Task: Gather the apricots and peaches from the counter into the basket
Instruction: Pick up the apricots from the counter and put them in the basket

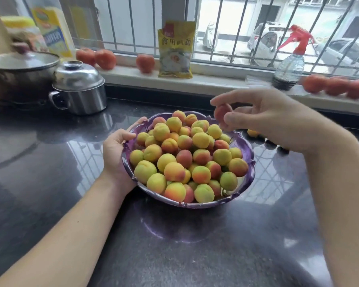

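Both forearms enter from the near edge of the bench (50,154), a dark, glossy stone surface that reflects the window bars. At the bench centre stands the purple basket (249,154), scallop-rimmed and heaped with yellow, orange and red apricots and peaches (187,156).

Hands:
- The left hand (117,150) grips the left rim of the basket, thumb over the rim and fingers curled around it.
- The right hand (263,117) is raised above the far right rim of the basket. Thumb and fingers pinch one reddish fruit (221,113); the remaining fingers are loosely spread.

One more yellow fruit (252,132) lies on the bench just beyond the basket's right side, partly hidden behind the right hand. Dark round shapes beside it cannot be identified.

At the far left corner stand a small lidded steel pot (81,88) and a larger lidded pot (21,69), cut off by the frame. Blurred yellow containers stand behind them.

Along the far edge runs a pale window sill (216,79) carrying red tomatoes (105,59), a yellow packet (176,48) and a spray bottle (290,67) with a red trigger. Behind the barred window, parked cars are visible.
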The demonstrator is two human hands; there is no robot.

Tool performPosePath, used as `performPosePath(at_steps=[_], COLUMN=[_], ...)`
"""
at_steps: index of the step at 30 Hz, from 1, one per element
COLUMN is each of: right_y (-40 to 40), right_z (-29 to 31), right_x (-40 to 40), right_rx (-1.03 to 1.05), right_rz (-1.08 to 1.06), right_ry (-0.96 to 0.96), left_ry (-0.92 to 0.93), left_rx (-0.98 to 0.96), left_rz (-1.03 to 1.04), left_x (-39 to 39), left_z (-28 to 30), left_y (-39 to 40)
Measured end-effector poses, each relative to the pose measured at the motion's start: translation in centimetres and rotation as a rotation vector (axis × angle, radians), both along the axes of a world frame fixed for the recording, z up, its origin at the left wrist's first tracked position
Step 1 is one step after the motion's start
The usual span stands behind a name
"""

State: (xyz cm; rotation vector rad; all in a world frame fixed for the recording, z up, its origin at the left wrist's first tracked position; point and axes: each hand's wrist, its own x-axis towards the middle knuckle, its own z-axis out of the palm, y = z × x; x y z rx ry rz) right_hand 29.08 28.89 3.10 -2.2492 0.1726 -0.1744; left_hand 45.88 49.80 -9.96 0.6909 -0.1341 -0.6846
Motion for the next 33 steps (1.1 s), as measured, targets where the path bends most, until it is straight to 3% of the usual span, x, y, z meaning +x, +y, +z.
performPosePath(at_steps=[4, 9, 16, 23, 26, 28, 30, 33], right_y=[2.9, 4.7, 5.5, 5.1, 2.6, -1.4, -6.2, -10.8], right_z=[0.5, -1.2, -2.2, -1.9, -0.6, -1.4, -4.3, -10.4], right_x=[0.3, 1.5, 2.2, 1.9, 1.2, 1.4, 2.1, 2.7], right_rx=[-0.225, -0.595, -0.702, -0.655, -0.340, -0.161, -0.202, -0.374], right_rz=[0.191, 0.199, 0.213, 0.241, 0.060, -0.221, -0.564, -0.878], right_ry=[0.117, 0.163, 0.128, 0.152, -0.033, -0.240, -0.328, -0.209], left_ry=[0.022, 0.011, 0.014, 0.027, 0.036, 0.032, 0.027, 0.026], left_rx=[-0.003, -0.001, 0.001, 0.017, 0.020, 0.016, 0.011, 0.010], left_rz=[0.005, 0.011, 0.008, 0.024, 0.031, 0.035, 0.039, 0.038], left_x=[0.1, 0.2, 0.1, 0.6, 0.8, 0.8, 0.8, 0.8], left_z=[0.0, -0.1, 0.0, -0.5, -0.7, -0.7, -0.8, -0.9], left_y=[0.0, 0.0, 0.0, 0.0, 0.0, 0.0, -0.1, -0.2])
